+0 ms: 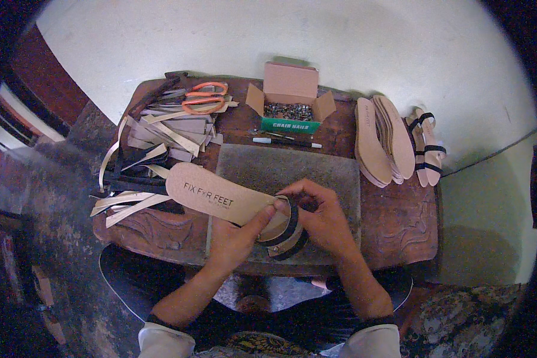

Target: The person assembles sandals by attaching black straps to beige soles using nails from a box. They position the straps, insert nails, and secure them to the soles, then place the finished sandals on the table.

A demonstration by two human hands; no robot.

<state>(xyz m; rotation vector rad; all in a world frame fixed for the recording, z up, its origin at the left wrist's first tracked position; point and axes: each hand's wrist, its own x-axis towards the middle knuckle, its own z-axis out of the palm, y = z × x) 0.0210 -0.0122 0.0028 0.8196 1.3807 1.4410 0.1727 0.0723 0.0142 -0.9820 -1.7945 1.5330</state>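
Insole (212,194), tan, sits at frame centre above the table (400,221), its heel pinched by the left hand (235,238). The right hand (322,218) grips a black strap (285,231) looped round that heel. Best done, I judge, by pulling the strap snug while the left thumb steadies the heel.

The insole (221,197) lies over the stone slab (316,173). Strips (161,137) lie left, stacked soles (382,140) right. The nail box (289,101) sits behind.
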